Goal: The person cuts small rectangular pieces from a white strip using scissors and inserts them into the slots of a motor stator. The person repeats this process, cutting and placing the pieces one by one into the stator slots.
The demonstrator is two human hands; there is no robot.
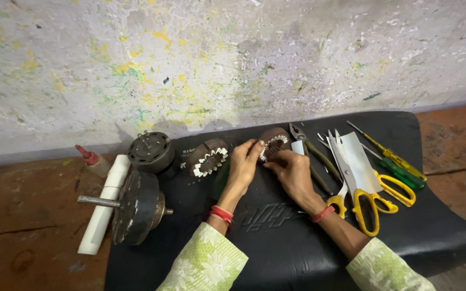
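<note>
The mat (pixel 297 242) looks like matt black rubber or leather with an embossed pattern. The motor housing (pixel 136 207) is dull, grimy metal with a bare steel shaft. The stator (pixel 273 143) is rusty-brown metal with white paper-like slot liners. The scissors (pixel 373 202) have glossy yellow plastic handles. The wall (pixel 233 59) is rough, paint-flecked plaster.

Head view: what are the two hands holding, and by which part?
Both hands grip one motor stator with white slot liners. The left hand holds its left rim; the right hand has its fingers at the lower front edge.
</note>
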